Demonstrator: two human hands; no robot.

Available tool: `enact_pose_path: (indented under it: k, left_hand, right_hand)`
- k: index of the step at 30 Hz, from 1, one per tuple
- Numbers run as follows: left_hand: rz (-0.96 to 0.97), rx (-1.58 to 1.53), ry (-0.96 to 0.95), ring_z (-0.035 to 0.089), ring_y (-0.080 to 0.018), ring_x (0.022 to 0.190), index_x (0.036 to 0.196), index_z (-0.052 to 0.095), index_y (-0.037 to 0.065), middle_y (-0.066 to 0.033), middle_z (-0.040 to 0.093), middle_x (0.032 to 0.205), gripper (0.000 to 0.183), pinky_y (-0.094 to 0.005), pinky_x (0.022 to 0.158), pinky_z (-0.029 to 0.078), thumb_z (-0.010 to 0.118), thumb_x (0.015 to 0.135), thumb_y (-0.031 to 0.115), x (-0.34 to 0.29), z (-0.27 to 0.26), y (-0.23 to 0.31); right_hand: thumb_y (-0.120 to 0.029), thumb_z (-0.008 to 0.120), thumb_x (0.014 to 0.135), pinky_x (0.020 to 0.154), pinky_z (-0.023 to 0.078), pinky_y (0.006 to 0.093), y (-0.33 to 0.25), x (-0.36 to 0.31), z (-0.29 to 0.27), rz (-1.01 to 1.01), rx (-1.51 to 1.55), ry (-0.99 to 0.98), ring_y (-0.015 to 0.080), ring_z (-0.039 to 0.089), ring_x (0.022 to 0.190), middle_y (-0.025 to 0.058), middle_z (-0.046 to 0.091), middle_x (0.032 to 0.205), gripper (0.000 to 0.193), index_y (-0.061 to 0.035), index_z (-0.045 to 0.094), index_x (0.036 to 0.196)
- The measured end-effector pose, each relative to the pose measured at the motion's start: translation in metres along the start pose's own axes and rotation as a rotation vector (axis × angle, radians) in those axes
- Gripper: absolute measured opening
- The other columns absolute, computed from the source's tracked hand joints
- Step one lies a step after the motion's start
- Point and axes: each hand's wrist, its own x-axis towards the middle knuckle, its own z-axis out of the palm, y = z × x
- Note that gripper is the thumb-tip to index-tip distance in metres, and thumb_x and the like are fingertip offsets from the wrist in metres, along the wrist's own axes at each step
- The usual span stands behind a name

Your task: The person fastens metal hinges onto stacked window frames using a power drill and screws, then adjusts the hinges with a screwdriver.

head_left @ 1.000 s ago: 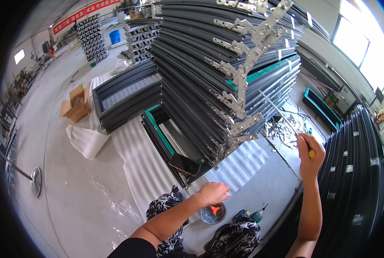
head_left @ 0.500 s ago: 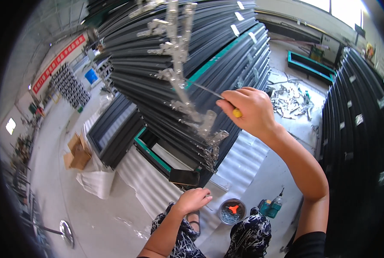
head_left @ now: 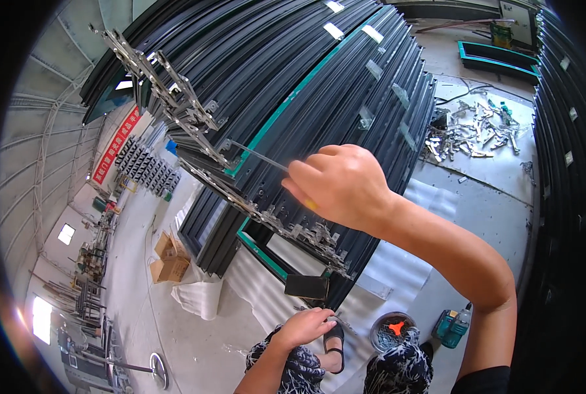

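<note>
My right hand [head_left: 345, 187] is closed round the yellow handle of a screwdriver [head_left: 261, 156], mostly hidden in my fist. Its thin metal shaft points up and left. The tip is at a metal hinge fitting [head_left: 229, 146] near the green-edged frame in the stack; I cannot tell if it sits in a screw. Silver fittings like it run down the corners of the stacked black frames [head_left: 319, 125]. My left hand [head_left: 304, 326] is open and seems to hold nothing, resting low by my knee with fingers loosely extended, below a dark flat box-like object [head_left: 306, 287].
By my knees stand a round tub [head_left: 386, 341] of screws with an orange piece in it, and a green cordless drill [head_left: 450, 327]. Loose metal parts [head_left: 480, 128] lie on the floor at right. Another black stack [head_left: 569, 164] rises far right; a cardboard box [head_left: 170, 258] is at left.
The view has swung, so the fittings and frames appear shifted and tilted. My right fist has turned on the screwdriver, now covering more of the handle. My left hand stays low by my knee.
</note>
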Motion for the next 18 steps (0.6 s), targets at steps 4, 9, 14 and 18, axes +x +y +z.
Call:
enact_pose_path:
  k: [4, 9, 14, 18]
  left_hand:
    - [0.053, -0.021, 0.001, 0.059, -0.0352, 0.098, 0.117, 0.057, 0.007, -0.0172, 0.062, 0.104, 0.040, -0.0416, 0.084, 0.047, 0.051, 0.092, 0.038, 0.003, -0.001, 0.008]
    - [0.039, -0.067, -0.017, 0.059, -0.0353, 0.098, 0.117, 0.057, 0.007, -0.0176, 0.062, 0.106, 0.041, -0.0410, 0.085, 0.047, 0.050, 0.092, 0.038, -0.003, -0.008, 0.008]
    - [0.004, -0.036, -0.018, 0.059, -0.0354, 0.100, 0.118, 0.056, 0.006, -0.0177, 0.062, 0.106, 0.042, -0.0407, 0.086, 0.047, 0.050, 0.092, 0.038, -0.006, -0.012, -0.004]
    - [0.059, -0.083, -0.017, 0.059, -0.0353, 0.100, 0.118, 0.056, 0.007, -0.0175, 0.062, 0.106, 0.041, -0.0406, 0.086, 0.046, 0.051, 0.092, 0.037, -0.012, -0.012, -0.004]
  right_hand:
    - [-0.019, 0.064, 0.078, 0.047, 0.046, 0.0319, 0.005, -0.001, 0.009, -0.031, -0.011, 0.029, 0.0200, 0.057, 0.052, 0.0015, 0.050, 0.051, 0.026, -0.0091, 0.050, 0.059]
    - [-0.018, 0.067, 0.077, 0.045, 0.045, 0.0318, -0.002, -0.005, -0.002, -0.010, -0.038, 0.053, 0.0183, 0.055, 0.051, 0.0007, 0.049, 0.051, 0.028, -0.0099, 0.047, 0.058]
    - [-0.017, 0.066, 0.078, 0.045, 0.045, 0.0311, -0.007, -0.002, -0.002, -0.042, -0.028, 0.017, 0.0186, 0.055, 0.051, 0.0013, 0.049, 0.051, 0.029, -0.0094, 0.048, 0.058]
    - [-0.016, 0.073, 0.075, 0.044, 0.043, 0.0310, -0.003, -0.004, -0.002, -0.025, 0.008, 0.037, 0.0186, 0.053, 0.049, 0.0021, 0.049, 0.053, 0.020, -0.0094, 0.055, 0.069]
